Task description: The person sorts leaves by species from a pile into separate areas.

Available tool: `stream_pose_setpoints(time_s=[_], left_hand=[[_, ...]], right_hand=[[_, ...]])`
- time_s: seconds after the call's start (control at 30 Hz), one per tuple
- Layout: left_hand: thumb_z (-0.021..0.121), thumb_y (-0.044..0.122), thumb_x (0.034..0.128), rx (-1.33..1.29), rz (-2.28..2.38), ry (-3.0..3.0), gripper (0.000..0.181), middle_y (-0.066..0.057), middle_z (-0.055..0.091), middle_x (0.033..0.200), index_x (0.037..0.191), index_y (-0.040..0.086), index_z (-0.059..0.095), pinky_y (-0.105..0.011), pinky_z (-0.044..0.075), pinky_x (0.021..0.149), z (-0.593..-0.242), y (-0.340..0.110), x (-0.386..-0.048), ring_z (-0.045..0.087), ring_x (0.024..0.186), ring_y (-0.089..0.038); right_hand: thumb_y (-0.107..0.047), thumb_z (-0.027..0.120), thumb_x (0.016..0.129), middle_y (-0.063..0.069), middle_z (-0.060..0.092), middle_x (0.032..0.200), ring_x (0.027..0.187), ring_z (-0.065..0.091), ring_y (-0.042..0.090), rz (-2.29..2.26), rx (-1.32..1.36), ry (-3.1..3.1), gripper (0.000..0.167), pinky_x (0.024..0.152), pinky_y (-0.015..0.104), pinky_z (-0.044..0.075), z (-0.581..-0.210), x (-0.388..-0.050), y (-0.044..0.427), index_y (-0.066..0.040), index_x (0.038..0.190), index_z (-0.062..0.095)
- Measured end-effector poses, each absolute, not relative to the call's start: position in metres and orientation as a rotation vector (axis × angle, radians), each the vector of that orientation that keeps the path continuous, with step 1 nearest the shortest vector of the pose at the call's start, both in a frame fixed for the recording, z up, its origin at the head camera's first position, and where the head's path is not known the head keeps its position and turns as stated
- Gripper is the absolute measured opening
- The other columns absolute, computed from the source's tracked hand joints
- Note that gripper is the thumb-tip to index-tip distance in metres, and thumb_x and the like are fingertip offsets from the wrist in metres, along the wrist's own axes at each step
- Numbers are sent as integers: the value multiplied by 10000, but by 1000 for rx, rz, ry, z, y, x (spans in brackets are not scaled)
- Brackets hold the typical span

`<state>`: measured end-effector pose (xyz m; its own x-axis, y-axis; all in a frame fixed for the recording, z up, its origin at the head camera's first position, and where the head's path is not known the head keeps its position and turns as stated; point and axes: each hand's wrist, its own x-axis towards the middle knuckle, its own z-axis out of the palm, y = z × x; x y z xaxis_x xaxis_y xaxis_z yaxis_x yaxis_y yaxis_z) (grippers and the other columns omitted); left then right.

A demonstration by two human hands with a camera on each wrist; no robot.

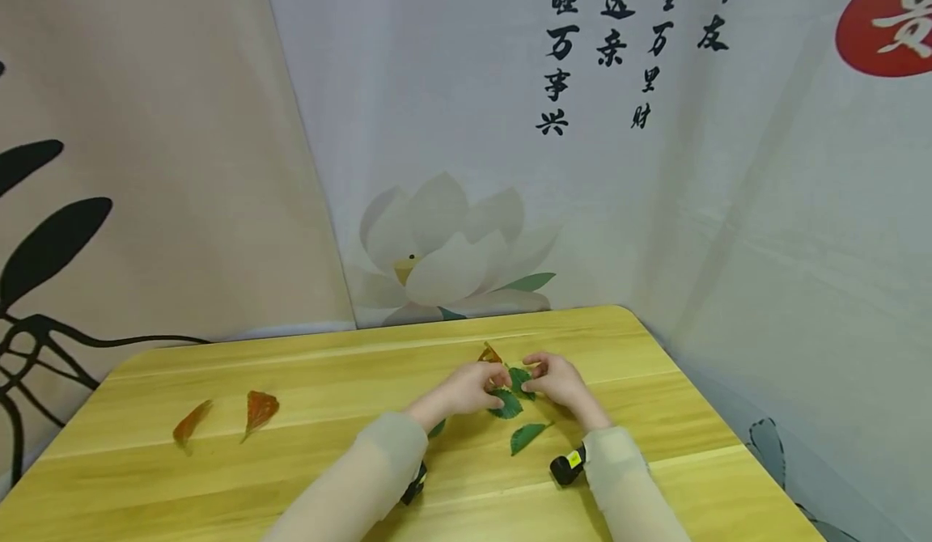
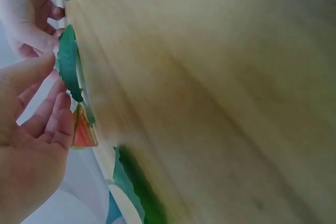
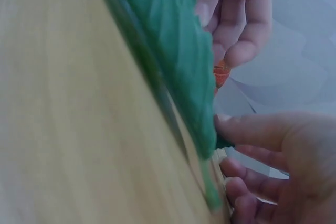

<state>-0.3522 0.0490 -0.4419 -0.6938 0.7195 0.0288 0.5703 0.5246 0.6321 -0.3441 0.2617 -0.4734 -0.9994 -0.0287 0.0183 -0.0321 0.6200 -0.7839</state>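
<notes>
My left hand pinches the edge of a green leaf with serrated edges, which also shows in the left wrist view by the thumb. Close to it on the right, my right hand holds a second green leaf between thumb and fingers; in the right wrist view only a dark bit of leaf shows under the thumb. Just beyond the hands lies an orange-brown leaf. Nearer me is another green leaf with a stem, and one more lies partly behind the left wrist.
Two orange-brown leaves, one slim and one broader, lie apart on the left of the wooden table. Behind its far edge hangs a pale printed cloth. Black cameras are strapped at the wrists.
</notes>
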Motion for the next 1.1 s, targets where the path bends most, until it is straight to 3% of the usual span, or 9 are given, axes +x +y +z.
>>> stream_pose_setpoints(time_s=[0.43,0.7,0.9,1.1], left_hand=[[751,59,845,1141,805,2535,272,1,648,1005,1074,137,625,-314,501,831,-445,53,-355,619,980,-183],[752,77,849,1127,737,2562,311,20,634,969,1100,197,613,-314,506,777,-447,51,-354,606,949,-158],[727,75,871,1140,738,2567,251,15,625,962,1029,206,583,-306,497,748,-448,49,-354,607,926,-158],[704,77,890,1152,729,2547,164,32,650,1054,945,195,605,-353,503,837,-448,48,-354,609,1059,-209]], right_hand=[[-44,741,828,44,559,795,642,489,186,1325,143,-2837,433,579,324,412,-469,-342,259,-51,1241,609],[-26,726,841,25,565,797,661,505,177,1257,261,-2862,348,596,325,419,-475,-343,264,-130,1157,622],[-19,689,867,28,552,825,706,493,199,1223,335,-2867,252,621,343,408,-474,-340,266,-174,1061,643],[-29,674,882,14,573,877,796,497,195,1223,303,-2866,170,692,366,421,-475,-340,267,-157,992,696]])
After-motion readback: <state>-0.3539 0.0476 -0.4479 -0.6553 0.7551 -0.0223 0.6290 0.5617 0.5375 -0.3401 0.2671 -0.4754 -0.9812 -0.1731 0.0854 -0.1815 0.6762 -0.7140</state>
